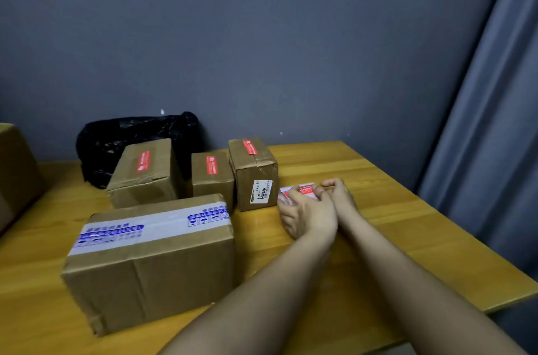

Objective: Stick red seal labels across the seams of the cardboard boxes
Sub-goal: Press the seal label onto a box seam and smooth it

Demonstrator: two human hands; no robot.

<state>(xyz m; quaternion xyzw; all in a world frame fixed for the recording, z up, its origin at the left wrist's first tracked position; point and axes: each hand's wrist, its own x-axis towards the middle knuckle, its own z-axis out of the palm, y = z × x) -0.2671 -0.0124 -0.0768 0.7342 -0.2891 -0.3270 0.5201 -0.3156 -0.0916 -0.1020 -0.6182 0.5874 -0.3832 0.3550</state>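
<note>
A white sheet of red seal labels (302, 189) lies on the table just right of the upright box. My left hand (305, 213) holds the sheet at its near left side, thumb on top. My right hand (339, 194) pinches at the sheet's right edge with curled fingers; whether a label is lifted is hidden. A large cardboard box (151, 261) with white and blue tape along its top stands at the front left and bears no red label. Behind it stand three smaller boxes, each with a red label on top: left (145, 177), middle (212, 180) and right (256, 174).
A black plastic bag (131, 136) lies against the grey wall behind the boxes. Another cardboard box (14, 174) is cut off at the far left. The wooden table (393, 223) ends at the right, near a grey curtain (495, 122).
</note>
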